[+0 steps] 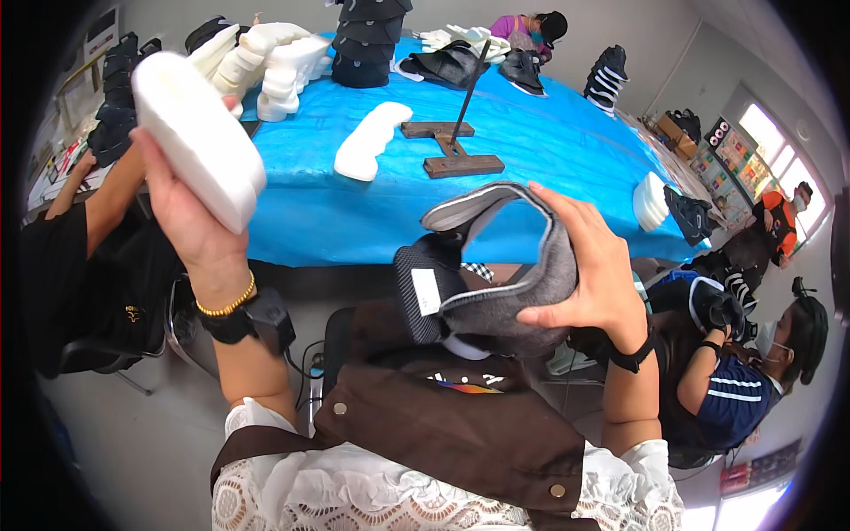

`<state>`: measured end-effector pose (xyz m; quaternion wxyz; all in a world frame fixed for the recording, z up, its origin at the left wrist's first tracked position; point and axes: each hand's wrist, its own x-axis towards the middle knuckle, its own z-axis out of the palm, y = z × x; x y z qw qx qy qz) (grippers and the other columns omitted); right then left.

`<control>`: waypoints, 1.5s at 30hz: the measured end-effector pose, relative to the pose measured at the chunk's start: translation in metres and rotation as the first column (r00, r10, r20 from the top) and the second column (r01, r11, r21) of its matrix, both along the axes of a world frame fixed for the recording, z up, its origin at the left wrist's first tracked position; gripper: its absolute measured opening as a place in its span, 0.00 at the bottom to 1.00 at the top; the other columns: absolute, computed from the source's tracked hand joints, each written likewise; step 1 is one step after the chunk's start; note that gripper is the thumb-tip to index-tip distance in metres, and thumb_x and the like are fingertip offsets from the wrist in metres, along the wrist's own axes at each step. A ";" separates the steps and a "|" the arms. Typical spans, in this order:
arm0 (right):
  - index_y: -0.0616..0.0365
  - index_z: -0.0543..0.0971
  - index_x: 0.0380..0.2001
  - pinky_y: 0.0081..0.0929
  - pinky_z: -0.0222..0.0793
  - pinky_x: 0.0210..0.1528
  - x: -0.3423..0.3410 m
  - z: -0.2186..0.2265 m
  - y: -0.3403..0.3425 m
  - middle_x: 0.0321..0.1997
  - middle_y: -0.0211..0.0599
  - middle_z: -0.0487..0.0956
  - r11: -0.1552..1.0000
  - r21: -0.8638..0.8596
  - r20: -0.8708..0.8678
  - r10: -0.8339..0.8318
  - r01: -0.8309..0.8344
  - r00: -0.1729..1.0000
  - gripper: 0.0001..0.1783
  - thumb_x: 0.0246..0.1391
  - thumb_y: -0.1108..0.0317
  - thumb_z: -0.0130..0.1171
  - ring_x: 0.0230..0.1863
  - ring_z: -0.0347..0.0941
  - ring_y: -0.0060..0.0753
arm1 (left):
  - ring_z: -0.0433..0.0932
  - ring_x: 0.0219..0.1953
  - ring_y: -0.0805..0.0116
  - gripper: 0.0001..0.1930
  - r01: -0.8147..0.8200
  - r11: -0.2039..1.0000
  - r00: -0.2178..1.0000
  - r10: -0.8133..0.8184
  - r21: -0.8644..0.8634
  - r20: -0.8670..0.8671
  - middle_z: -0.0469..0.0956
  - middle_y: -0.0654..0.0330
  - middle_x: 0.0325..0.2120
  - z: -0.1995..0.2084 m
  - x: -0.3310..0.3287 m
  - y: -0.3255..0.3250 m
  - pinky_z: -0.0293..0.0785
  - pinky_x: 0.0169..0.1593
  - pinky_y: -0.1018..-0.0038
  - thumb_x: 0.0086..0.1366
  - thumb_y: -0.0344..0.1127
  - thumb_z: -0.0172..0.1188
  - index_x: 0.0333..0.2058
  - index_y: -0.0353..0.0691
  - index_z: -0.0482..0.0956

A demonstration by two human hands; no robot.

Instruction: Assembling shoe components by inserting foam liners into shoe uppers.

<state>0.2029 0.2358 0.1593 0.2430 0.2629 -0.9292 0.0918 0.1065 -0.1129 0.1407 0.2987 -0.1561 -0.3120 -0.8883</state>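
My left hand [197, 217] is raised at the left, its fingers round the back of a white foam block [190, 133] with rounded ends. The block is tilted, well above the table edge. On the right, my right hand [598, 265] grips a black-and-grey padded piece [553, 252], curved like a cap or headgear, with its hollow showing. Fuzzy grey lining covers its inside, and a white label [426, 292] is on its dark ribbed part. My right thumb presses the lining while the fingers lie over the outer rim. The two things are apart.
A blue-covered table [301, 203] spans the front, bearing a wavy white foam piece [372, 142] and a dark wooden stand [463, 164] with an upright rod. Behind are stacked foam pieces [279, 66] and black caps [367, 44]. Co-workers sit left, right [735, 389] and beyond the table.
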 end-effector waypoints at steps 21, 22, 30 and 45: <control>0.46 0.62 0.72 0.56 0.70 0.62 -0.004 -0.077 -0.003 0.73 0.57 0.60 0.989 0.138 0.330 -0.105 0.062 0.938 0.65 0.30 0.31 0.74 0.72 0.58 0.62 | 0.79 0.47 0.70 0.39 0.523 0.841 0.848 -0.497 -0.141 0.183 0.78 0.60 0.46 -0.204 0.019 0.156 0.78 0.51 0.71 0.60 0.61 0.70 0.58 0.38 0.66; 0.47 0.62 0.72 0.56 0.69 0.63 -0.002 -0.077 -0.004 0.74 0.57 0.60 0.988 0.141 0.336 -0.106 0.061 0.936 0.65 0.31 0.32 0.74 0.72 0.57 0.62 | 0.78 0.49 0.69 0.40 0.539 0.835 0.838 -0.518 -0.113 0.170 0.78 0.59 0.46 -0.203 0.019 0.153 0.77 0.52 0.71 0.55 0.52 0.77 0.57 0.37 0.67; 0.47 0.61 0.72 0.55 0.68 0.64 0.005 -0.077 -0.008 0.74 0.57 0.59 0.989 0.131 0.369 -0.117 0.073 0.922 0.64 0.33 0.32 0.73 0.73 0.56 0.63 | 0.80 0.48 0.69 0.39 0.616 0.748 0.787 -0.577 -0.246 0.219 0.80 0.56 0.47 -0.203 0.020 0.131 0.77 0.52 0.71 0.53 0.47 0.79 0.57 0.35 0.70; 0.51 0.58 0.73 0.55 0.66 0.65 0.001 -0.077 -0.002 0.75 0.58 0.57 0.985 0.104 0.384 -0.168 0.138 0.908 0.66 0.33 0.34 0.73 0.73 0.55 0.63 | 0.88 0.35 0.62 0.24 -0.281 0.395 0.952 -0.001 -0.875 -0.307 0.86 0.54 0.33 -0.141 0.020 0.088 0.81 0.39 0.73 0.45 0.37 0.82 0.41 0.35 0.84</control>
